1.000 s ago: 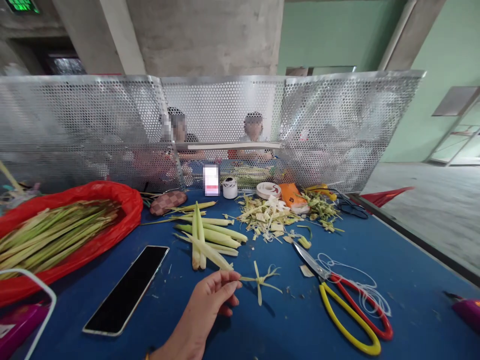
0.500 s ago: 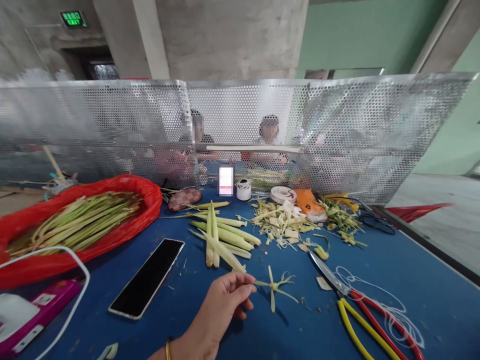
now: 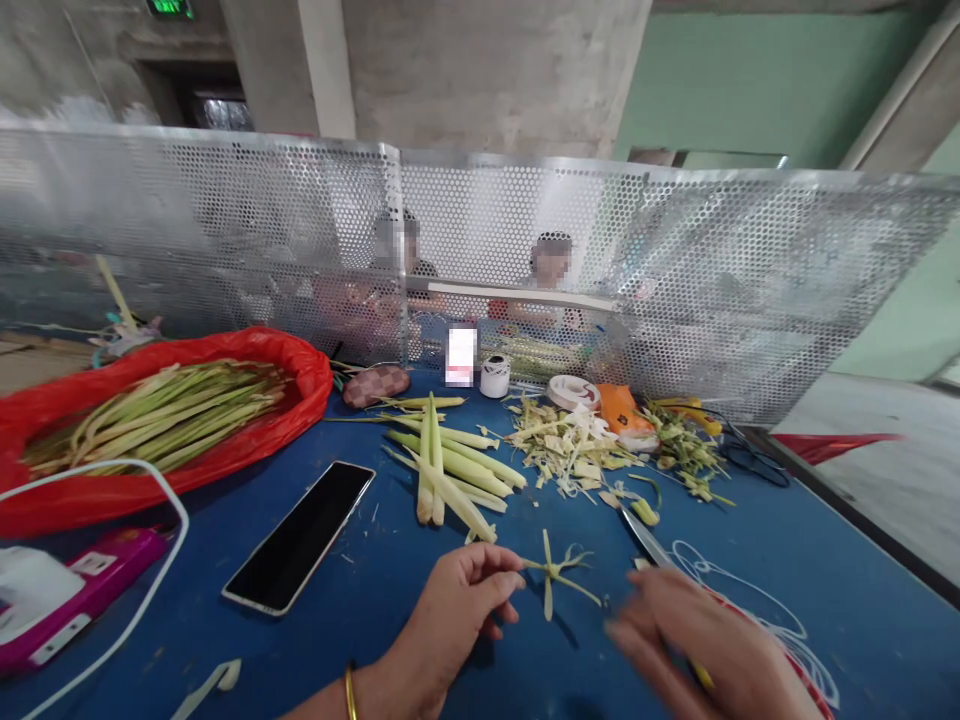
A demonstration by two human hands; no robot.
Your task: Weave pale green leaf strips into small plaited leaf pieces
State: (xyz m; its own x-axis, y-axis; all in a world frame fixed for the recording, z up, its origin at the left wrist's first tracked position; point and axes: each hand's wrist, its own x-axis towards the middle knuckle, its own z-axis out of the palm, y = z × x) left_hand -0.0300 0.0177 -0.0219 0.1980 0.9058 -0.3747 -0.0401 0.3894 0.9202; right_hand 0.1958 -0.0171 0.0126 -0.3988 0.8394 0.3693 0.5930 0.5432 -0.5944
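My left hand [image 3: 466, 605] pinches one thin arm of a small knotted piece made of pale plant strips [image 3: 553, 572]. Its loose ends spread out like a star just above the blue table. My right hand [image 3: 705, 640], smeared by motion, is over the scissors [image 3: 651, 540] and covers most of their red and yellow handles; whether its fingers grip them I cannot make out. Beyond my left hand lie several thick pale-green stalk pieces [image 3: 457, 465], some crossing others.
A phone [image 3: 300, 540], a purple power strip [image 3: 97, 590] and a red bag [image 3: 307, 375] of long stalks lie left. Plant scraps [image 3: 566, 445], a tape roll [image 3: 574, 392] and white cord [image 3: 780, 615] are right. A perforated metal screen [image 3: 517, 220] stands behind; two people sit beyond.
My right hand has come into view from the lower right, over the scissors' handles. My left hand keeps its pinch on the knotted strips. The camera view has shifted slightly.
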